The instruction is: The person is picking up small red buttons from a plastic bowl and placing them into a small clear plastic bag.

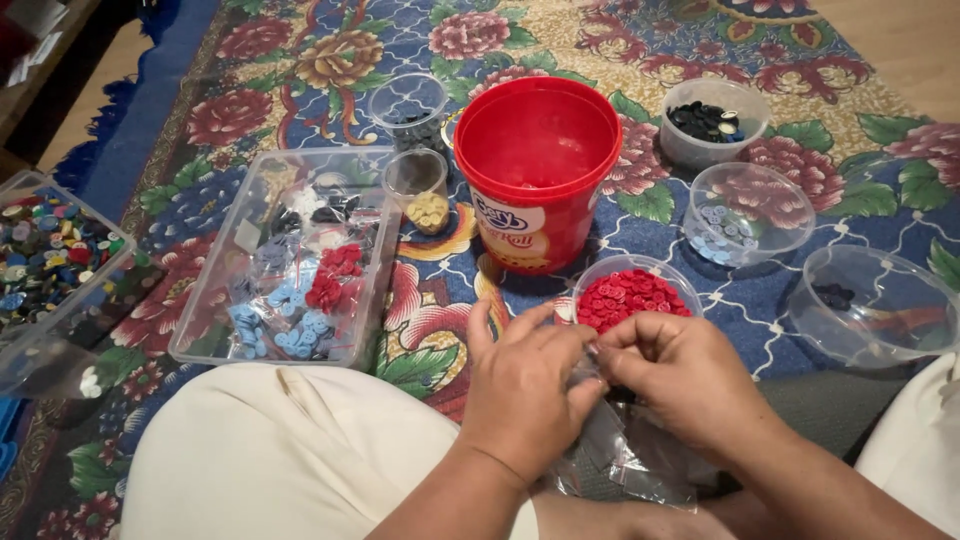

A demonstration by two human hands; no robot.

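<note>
A flowered carpet (300, 60) covered the floor and carried everything, the containers set out in an arc within reach of the seated person. To the left lay a long clear tray (215, 340) holding loose clusters of red, pale blue, white and dark buttons. Further left, a second clear bin (20, 355) was heaped with mixed colours. The red bucket (535, 170) stood upright in the middle, its mouth open and its inside apparently bare.

Around it sat smaller clear tubs, each seeming to keep one colour apart: a bowl of red buttons (628, 297) just beyond the hands, a bowl of pale blue ones (745, 215), a white tub of black ones (712, 122), a shallow bowl (870, 305) with only a few dark pieces, a small cup of cream buttons (420, 190), and another cup (408, 105) with dark ones behind it.

Both hands met over the lap, just short of the red bowl. The left hand (525, 385) was curled, fingers closed on the upper edge of a crinkled clear plastic bag (625, 455). The right hand (680, 375) pinched the same edge from the other side, thumb against forefinger, as if to part or steady the opening. What the bag held could not be made out.
</note>
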